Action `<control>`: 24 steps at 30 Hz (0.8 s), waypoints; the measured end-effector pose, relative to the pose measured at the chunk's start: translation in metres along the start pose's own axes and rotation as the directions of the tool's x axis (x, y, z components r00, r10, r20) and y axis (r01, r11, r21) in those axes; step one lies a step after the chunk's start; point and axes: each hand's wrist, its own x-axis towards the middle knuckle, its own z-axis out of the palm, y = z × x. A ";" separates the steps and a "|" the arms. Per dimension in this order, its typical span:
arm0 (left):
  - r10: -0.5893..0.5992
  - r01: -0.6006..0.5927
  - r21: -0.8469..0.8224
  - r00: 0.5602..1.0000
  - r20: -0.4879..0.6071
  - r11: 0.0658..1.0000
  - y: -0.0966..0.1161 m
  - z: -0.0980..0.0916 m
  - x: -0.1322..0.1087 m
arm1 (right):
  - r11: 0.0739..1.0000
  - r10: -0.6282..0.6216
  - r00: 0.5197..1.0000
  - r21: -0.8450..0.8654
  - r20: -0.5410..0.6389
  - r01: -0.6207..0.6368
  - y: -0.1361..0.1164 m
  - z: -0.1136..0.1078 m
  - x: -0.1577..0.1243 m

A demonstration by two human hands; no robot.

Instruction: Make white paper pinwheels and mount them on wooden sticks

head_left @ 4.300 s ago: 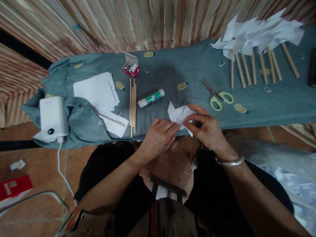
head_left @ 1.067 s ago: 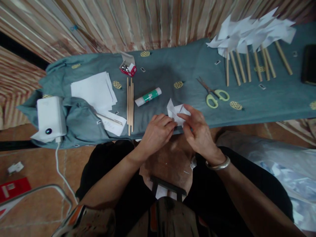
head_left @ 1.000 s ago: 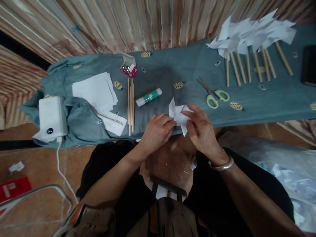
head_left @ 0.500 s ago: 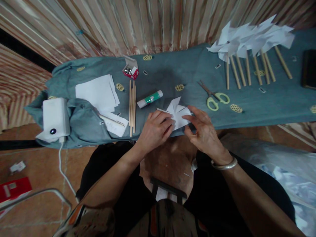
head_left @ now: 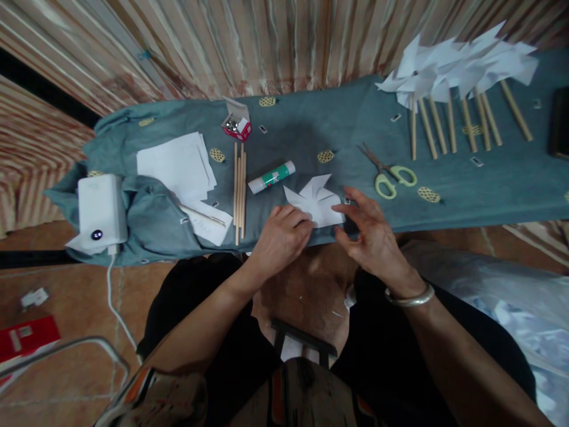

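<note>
A white folded paper pinwheel [head_left: 316,203] lies on the blue-grey cloth [head_left: 311,136] near the table's front edge. My left hand [head_left: 281,237] is curled with its fingertips pressing the pinwheel's near left part. My right hand [head_left: 371,236] hovers just right of the paper, fingers spread and holding nothing. A glue stick [head_left: 271,177] lies just beyond the pinwheel. Three thin wooden sticks [head_left: 239,187] lie side by side to the left of it.
Green-handled scissors [head_left: 391,175] lie to the right. Several finished pinwheels on sticks [head_left: 448,77] sit at the far right. A stack of white paper [head_left: 175,166], a red box of pins [head_left: 236,124] and a white device [head_left: 101,207] with a cable are on the left.
The pinwheel has been laid flatter on the cloth and spread out leftward. My right hand has let go of it and opened; my left hand stays on the paper.
</note>
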 end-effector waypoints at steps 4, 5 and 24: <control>0.001 -0.001 -0.002 0.999 -0.041 1.000 -0.005 -0.001 -0.004 | 0.998 0.015 0.999 0.064 0.030 -0.017 0.002 -0.006 0.002; 0.006 -0.006 -0.006 0.999 -0.047 1.000 -0.006 -0.002 -0.005 | 0.996 0.015 0.999 0.090 0.033 -0.017 0.001 -0.007 0.002; 0.002 -0.002 -0.051 1.000 -0.016 0.999 0.003 -0.003 -0.007 | 0.973 0.058 0.996 0.220 0.060 -0.070 0.004 -0.006 0.009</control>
